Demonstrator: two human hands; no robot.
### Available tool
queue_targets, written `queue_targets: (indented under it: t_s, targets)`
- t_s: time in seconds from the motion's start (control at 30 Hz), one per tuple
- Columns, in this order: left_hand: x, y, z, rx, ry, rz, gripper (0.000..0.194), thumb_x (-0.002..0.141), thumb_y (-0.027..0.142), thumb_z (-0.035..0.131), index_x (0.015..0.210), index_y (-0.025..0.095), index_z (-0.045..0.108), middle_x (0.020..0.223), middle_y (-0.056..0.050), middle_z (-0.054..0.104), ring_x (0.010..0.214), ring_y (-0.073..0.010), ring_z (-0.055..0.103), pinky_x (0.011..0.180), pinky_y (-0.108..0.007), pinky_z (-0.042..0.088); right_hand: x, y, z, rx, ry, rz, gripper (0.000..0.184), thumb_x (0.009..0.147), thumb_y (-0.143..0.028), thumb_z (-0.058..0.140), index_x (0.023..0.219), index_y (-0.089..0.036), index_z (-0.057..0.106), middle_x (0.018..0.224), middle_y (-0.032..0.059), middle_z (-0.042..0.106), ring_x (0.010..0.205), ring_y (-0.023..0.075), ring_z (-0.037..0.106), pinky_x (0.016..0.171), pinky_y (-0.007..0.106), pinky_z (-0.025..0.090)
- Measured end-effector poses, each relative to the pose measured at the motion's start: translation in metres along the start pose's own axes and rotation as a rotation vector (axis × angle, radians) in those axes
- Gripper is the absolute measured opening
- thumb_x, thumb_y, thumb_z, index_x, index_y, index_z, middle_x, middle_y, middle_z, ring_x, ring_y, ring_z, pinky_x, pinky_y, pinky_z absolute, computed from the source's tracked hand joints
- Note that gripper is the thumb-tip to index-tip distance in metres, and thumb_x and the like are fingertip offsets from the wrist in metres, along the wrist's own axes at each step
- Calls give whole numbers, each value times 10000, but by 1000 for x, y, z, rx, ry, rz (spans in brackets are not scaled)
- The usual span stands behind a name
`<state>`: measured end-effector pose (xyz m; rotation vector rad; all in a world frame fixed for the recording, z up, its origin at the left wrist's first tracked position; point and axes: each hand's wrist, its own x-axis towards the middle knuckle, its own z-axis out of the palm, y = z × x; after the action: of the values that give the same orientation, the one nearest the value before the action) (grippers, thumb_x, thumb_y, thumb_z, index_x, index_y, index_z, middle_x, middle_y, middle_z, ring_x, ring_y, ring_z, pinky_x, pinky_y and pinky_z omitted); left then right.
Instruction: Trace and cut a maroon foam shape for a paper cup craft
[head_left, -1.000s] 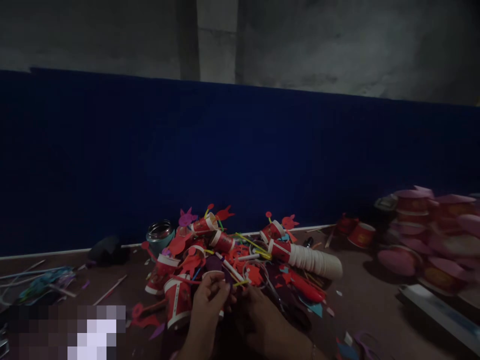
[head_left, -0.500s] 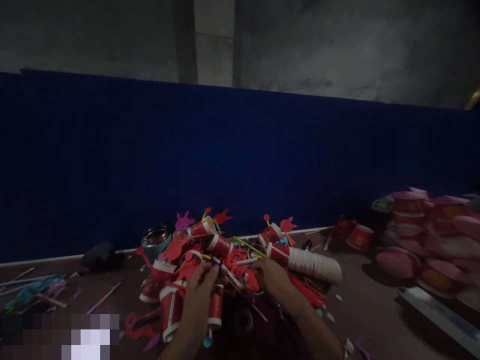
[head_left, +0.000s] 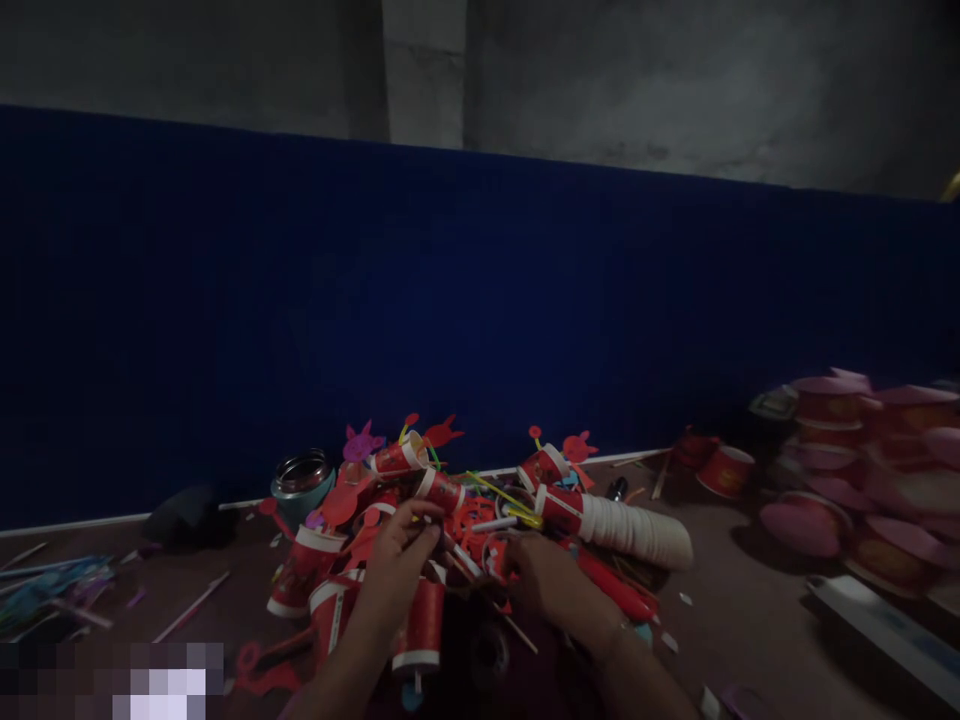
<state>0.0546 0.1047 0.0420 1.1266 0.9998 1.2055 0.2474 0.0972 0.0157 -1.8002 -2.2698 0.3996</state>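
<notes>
My left hand [head_left: 405,550] is over the front of a pile of red paper cut-outs [head_left: 469,520], fingers bent toward the thumb. What they hold, if anything, I cannot make out. A red paper cup [head_left: 420,625] lies tipped below that hand, a stick with a blue disc at its lower end. My right hand [head_left: 544,580] is at the pile's right side, fingers curled down among red pieces by a clear ring-shaped item; the fingertips are hidden. Yellow pipe cleaners [head_left: 510,495] lie beyond it. Several decorated red cups [head_left: 401,455] surround the pile.
A long stack of nested paper cups [head_left: 637,530] lies right of my right hand. A teal open container [head_left: 302,485] stands back left. Pink-and-red cup pieces [head_left: 870,480] are heaped at far right, near a long pale box [head_left: 885,635]. A blue panel [head_left: 480,300] stands behind.
My right hand has dipped lower into the red pieces, and its fingertips are now hidden. My left fingers have shifted slightly. The view has tilted a little.
</notes>
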Motion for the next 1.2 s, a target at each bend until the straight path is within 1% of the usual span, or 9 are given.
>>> queue_targets:
  t_s: [0.07,0.13,0.23,0.43,0.63,0.7,0.83,1.0,1.2]
  targets:
    - [1,-2,-1,51,-6,-16,148,685,264,550,787,159,573,623,0,637,536,-120,577,468,-204,395,2,-4,5,4,-2,-1,145,625,-127,567,721,-146,675,920,150,677,885,291,589,756,343,403]
    - [3,-5,-2,103,6,-14,152,679,249,538,780,157,605,657,-10,648,573,-134,592,480,-213,406,6,-6,8,29,14,6,115,622,-110,561,669,-143,660,915,163,674,902,303,579,781,367,393]
    - [4,-10,-2,198,19,25,177,675,232,529,796,165,641,690,-22,664,627,-162,610,507,-233,427,13,-1,10,118,69,41,109,647,-112,530,642,-139,636,822,140,676,828,274,595,736,357,406]
    - [0,-14,0,505,2,229,216,763,253,497,876,195,671,866,-58,681,809,-214,617,749,-326,464,20,3,1,407,114,47,105,746,-186,462,695,-159,549,582,-10,594,570,138,559,508,220,398]
    - [-10,-15,4,727,-25,463,335,822,265,470,1132,240,593,1119,-81,599,1042,-233,544,878,-344,432,6,-21,-13,932,58,-122,23,740,-157,494,735,-180,498,651,-29,596,632,123,572,584,223,427]
    - [-14,-14,5,789,-73,497,381,840,260,442,1209,240,536,1170,-90,563,1087,-227,519,903,-332,422,2,-26,-14,952,54,-161,38,759,-146,470,757,-184,476,633,-46,555,601,106,540,558,209,405]
    - [-18,-14,9,846,-152,532,410,866,235,382,1265,253,478,1151,-94,552,1014,-199,561,857,-298,451,-3,-30,-15,886,103,-207,77,778,-116,431,761,-188,449,626,-66,474,566,84,454,528,195,358]
    - [-19,-15,10,771,-75,571,367,855,221,411,1190,250,558,1061,-85,599,987,-202,570,841,-285,456,-10,-36,-23,779,119,-226,74,821,-171,435,760,-190,470,703,-46,512,642,103,462,602,217,370]
    - [-18,-22,10,768,-41,614,328,853,221,433,1134,243,602,988,-80,619,913,-188,595,797,-266,467,-15,-42,-30,771,90,-216,86,850,-206,416,770,-199,447,684,-46,496,627,104,455,584,213,370]
